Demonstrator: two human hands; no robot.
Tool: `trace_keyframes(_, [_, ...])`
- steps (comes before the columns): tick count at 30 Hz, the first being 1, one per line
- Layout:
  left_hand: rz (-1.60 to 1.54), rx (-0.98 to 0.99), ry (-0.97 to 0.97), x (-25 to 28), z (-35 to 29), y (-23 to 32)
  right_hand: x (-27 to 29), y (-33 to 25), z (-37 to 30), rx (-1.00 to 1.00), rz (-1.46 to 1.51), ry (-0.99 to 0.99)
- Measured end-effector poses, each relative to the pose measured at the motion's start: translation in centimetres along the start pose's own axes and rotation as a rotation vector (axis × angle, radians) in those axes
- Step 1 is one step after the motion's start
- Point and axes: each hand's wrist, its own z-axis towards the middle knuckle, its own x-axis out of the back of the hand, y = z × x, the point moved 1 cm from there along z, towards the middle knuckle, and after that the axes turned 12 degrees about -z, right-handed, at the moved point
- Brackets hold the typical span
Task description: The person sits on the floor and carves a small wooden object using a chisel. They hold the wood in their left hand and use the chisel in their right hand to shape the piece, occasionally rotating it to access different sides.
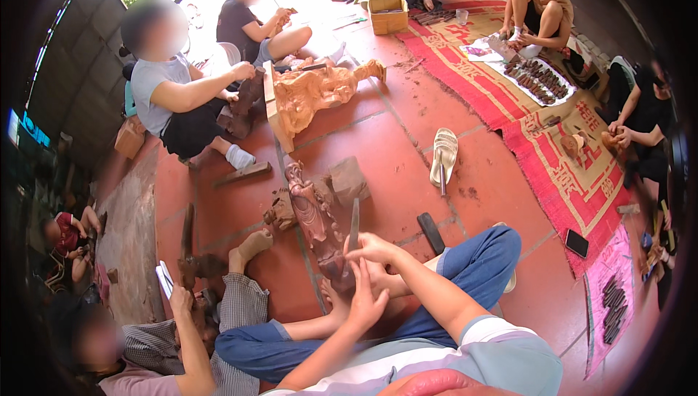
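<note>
A carved figure of dark reddish wood [311, 210] lies on the tiled floor, its base toward me between my crossed legs. My right hand [376, 249] pinches a narrow flat grey tool [354, 223], which points up and away beside the figure's lower part; I cannot make out its exact kind. Close below it, my left hand [366, 303] is open, fingers stretched and apart near the figure's base. Whether its fingertips touch the tool or the wood is unclear. Dark wood blocks [349, 180] lie next to the figure.
Beyond lies a larger, lighter carved statue [320, 94], a person working beside it. Another person sits close on my left, holding a white sheet [165, 280]. A black bar-shaped object [430, 233], a sandal [444, 152], a phone [576, 243] and a red mat [523, 145] lie rightward.
</note>
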Motion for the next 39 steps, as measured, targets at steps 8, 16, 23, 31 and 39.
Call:
trace_keyframes(8, [-0.08, 0.038, 0.034, 0.5, -0.1, 1.6, 0.0, -2.0, 0.4, -0.003, -0.258, -0.027])
trace_keyframes(16, [-0.097, -0.014, 0.155, 0.7, 0.8, 2.1, -0.1, -2.6, 1.9, -0.069, -0.427, -0.091])
trace_keyframes(23, [-0.727, 0.201, -0.248, 2.8, 2.1, 6.7, 0.0, -2.0, 1.0, -0.159, -0.291, 0.062])
trace_keyframes(31, [-1.316, -0.371, -0.54, 7.2, 7.4, 20.8, -0.2, -0.7, -0.6, -0.169, -0.03, 0.11])
trace_keyframes(39, [-2.017, -0.769, -0.972, 6.0, 7.0, 30.8, 0.2, 1.7, -0.3, -0.168, -0.066, 0.164])
